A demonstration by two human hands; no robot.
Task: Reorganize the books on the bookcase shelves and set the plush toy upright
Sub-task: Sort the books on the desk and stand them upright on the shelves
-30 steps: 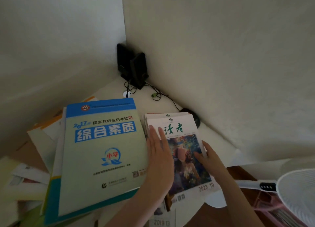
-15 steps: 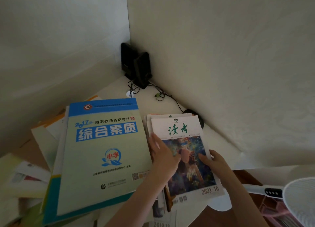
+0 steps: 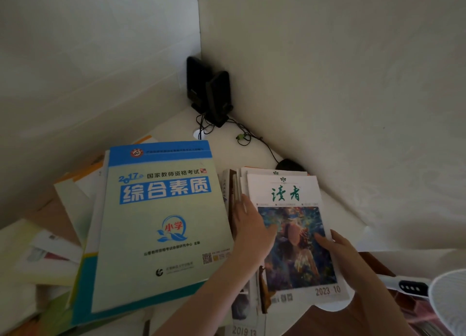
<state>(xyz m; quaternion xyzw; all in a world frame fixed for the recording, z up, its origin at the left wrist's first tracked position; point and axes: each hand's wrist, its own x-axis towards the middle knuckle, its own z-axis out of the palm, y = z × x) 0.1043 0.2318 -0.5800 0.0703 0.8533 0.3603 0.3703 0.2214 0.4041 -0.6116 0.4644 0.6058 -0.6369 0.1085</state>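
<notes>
White paper with green writing is making up the top of the magazine (image 3: 295, 234), and a dark blue and orange painting is filling most of its cover, with "2023 10" printed at the bottom. It is lying flat on top of a pile (image 3: 243, 330) of other magazines on the white table (image 3: 176, 123), just beside a big book (image 3: 156, 222) in blue and pale green. The left hand (image 3: 252, 229) is resting on the magazine's left side, its fingers lying mostly straight along the edge and pressing there. The right hand (image 3: 338, 250) is holding the right edge, its thumb lying on the cover and its other fingers wrapping round the edge. The pile underneath is mostly hiding, showing only thin edges and "2019 13" at the bottom. More books are peeking out from under the big book, too blurry to read. Two black speakers (image 3: 209, 93) are standing in the corner, and a white fan (image 3: 448, 300) is being cut off at the right edge.
</notes>
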